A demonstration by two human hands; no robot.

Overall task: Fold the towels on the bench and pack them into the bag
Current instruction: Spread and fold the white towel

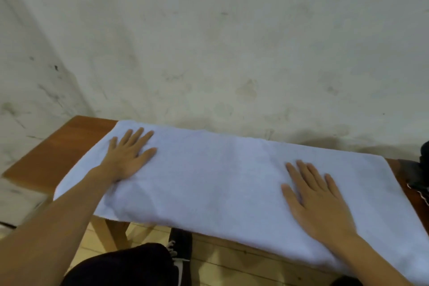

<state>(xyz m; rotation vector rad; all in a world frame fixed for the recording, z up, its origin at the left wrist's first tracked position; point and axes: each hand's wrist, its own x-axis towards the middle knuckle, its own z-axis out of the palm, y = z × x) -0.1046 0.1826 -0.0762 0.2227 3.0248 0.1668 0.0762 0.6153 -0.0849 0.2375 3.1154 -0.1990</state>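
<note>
A pale blue-white towel (216, 176) lies spread flat along the wooden bench (58, 153), covering most of its top. My left hand (130, 153) presses flat on the towel's left end, fingers straight and spread. Flat on the towel's right part rests my right hand (313, 197), fingers also straight. A dark object (421, 174), possibly the bag, shows only partly at the right edge of the bench.
A stained pale wall (209, 42) stands directly behind the bench. Bare wood of the bench shows at its left end. Below the front edge are the bench legs (113, 232), a wooden floor and my dark-clothed knee (130, 264).
</note>
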